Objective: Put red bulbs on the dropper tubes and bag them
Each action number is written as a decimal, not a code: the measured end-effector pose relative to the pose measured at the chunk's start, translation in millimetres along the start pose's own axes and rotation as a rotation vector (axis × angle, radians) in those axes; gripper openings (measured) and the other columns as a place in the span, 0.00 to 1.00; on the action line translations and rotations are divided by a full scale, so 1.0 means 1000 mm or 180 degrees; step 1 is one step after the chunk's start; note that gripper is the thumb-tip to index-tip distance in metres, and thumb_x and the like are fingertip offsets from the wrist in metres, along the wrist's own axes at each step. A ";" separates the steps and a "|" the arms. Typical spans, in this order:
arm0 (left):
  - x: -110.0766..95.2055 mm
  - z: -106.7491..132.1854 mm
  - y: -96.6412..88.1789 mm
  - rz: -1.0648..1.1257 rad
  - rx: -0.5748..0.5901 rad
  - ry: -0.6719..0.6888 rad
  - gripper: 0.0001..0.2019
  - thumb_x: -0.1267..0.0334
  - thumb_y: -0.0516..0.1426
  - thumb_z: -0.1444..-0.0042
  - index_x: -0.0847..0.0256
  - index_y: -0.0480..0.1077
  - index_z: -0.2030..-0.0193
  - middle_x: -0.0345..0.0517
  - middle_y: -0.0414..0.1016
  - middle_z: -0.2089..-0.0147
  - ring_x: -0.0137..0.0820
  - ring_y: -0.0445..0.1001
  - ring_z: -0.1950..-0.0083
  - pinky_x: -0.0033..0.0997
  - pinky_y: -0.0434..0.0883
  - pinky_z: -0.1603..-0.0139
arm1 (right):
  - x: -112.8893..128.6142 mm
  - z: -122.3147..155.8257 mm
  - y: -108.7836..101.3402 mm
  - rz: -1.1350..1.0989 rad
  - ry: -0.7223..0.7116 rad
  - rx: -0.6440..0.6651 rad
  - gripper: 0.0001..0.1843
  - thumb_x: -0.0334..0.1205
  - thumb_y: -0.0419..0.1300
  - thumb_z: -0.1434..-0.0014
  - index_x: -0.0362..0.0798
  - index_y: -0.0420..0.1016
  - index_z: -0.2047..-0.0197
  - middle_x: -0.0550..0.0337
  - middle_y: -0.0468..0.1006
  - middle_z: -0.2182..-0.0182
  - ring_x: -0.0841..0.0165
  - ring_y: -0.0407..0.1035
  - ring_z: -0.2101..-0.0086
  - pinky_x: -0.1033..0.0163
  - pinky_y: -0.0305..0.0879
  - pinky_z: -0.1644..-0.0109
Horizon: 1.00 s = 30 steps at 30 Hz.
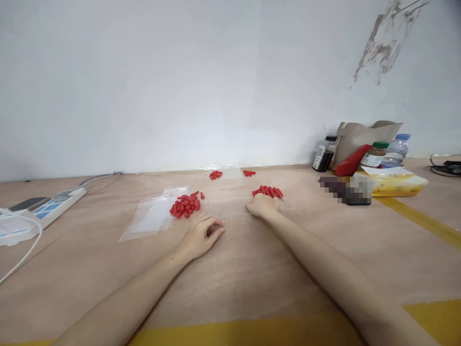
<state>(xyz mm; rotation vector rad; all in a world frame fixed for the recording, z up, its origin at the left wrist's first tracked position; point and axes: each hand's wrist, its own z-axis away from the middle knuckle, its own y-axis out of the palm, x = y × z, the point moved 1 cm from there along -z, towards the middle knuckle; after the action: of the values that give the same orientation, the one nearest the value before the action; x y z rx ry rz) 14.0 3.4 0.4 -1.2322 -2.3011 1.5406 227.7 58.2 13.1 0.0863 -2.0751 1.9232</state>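
A row of thin clear tubes [225,210] lies side by side on the table. My left hand [202,235] rests just in front of the row's left end, thumb apart from the curled fingers and nothing visible between them. At the right end, my right hand [263,206] reaches down, its fingers bent together against the last tubes; what they pinch is hidden. Behind and beside it lie droppers [269,191], clear tubes with red bulbs on their ends. A pile of loose red rubber bulbs [184,206] sits left of the row, partly on clear zip bags [146,218].
Two small groups of red bulbs [216,175] lie near the wall by clear plastic. A power strip [61,204] and a phone [30,204] are at left. Bottles [323,156], a grey bag [355,139] and a yellow tissue pack [398,185] stand at right.
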 end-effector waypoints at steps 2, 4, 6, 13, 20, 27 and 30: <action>0.008 -0.005 -0.008 -0.0520 -0.0355 -0.0280 0.07 0.61 0.54 0.47 0.59 0.69 0.70 0.43 0.71 0.68 0.34 0.66 0.63 0.35 0.62 0.60 | 0.000 0.000 0.001 -0.0023 0.0004 0.0015 0.15 0.43 0.51 0.50 0.44 0.75 0.66 0.48 0.76 0.68 0.59 0.69 0.64 0.56 0.52 0.58; 0.020 -0.011 -0.018 -0.1058 -0.0708 -0.0632 0.06 0.60 0.54 0.48 0.58 0.70 0.70 0.44 0.71 0.65 0.38 0.65 0.59 0.38 0.60 0.58 | 0.000 0.000 0.002 -0.0036 -0.0003 0.0000 0.15 0.44 0.51 0.50 0.45 0.75 0.67 0.48 0.76 0.69 0.59 0.69 0.64 0.56 0.52 0.58; 0.032 -0.015 -0.026 -0.1463 -0.0893 -0.0889 0.06 0.60 0.54 0.49 0.57 0.71 0.68 0.45 0.71 0.63 0.40 0.64 0.56 0.40 0.58 0.57 | 0.000 0.000 0.000 -0.0038 -0.0005 -0.0039 0.15 0.43 0.50 0.49 0.45 0.74 0.68 0.49 0.76 0.69 0.59 0.69 0.64 0.56 0.51 0.57; 0.059 -0.018 -0.022 -0.1809 -0.0735 -0.0827 0.08 0.60 0.53 0.47 0.55 0.71 0.63 0.46 0.69 0.57 0.40 0.62 0.53 0.41 0.55 0.52 | -0.008 0.020 -0.013 -0.0165 -0.0221 -0.0237 0.15 0.44 0.49 0.48 0.46 0.73 0.74 0.53 0.76 0.73 0.63 0.68 0.67 0.58 0.51 0.58; 0.050 -0.018 -0.020 -0.1070 -0.1277 -0.0485 0.09 0.60 0.53 0.46 0.56 0.72 0.61 0.49 0.69 0.58 0.41 0.64 0.53 0.44 0.58 0.51 | -0.030 0.053 -0.014 -0.0612 -0.0773 -0.0590 0.11 0.42 0.51 0.48 0.48 0.69 0.76 0.60 0.74 0.76 0.68 0.65 0.73 0.64 0.53 0.67; 0.003 -0.016 0.001 0.1759 -0.0800 -0.1015 0.09 0.58 0.49 0.44 0.61 0.64 0.62 0.42 0.71 0.67 0.30 0.72 0.67 0.31 0.69 0.63 | -0.030 0.061 0.002 -0.1338 -0.1661 -0.0909 0.08 0.38 0.48 0.43 0.46 0.65 0.68 0.58 0.73 0.74 0.69 0.66 0.73 0.66 0.56 0.69; -0.009 -0.012 0.011 0.2721 -0.0497 -0.1240 0.09 0.58 0.54 0.48 0.61 0.62 0.64 0.40 0.71 0.70 0.28 0.72 0.68 0.32 0.69 0.63 | -0.028 0.064 0.012 -0.1334 -0.1965 -0.1017 0.08 0.37 0.47 0.42 0.46 0.67 0.64 0.58 0.75 0.71 0.69 0.68 0.70 0.64 0.55 0.62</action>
<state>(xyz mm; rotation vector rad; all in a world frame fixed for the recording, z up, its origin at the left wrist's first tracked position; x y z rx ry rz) 32.0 7.5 0.5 -2.3554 -2.2478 1.9961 239.5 -8.3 -8.7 1.0638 -2.4429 1.3980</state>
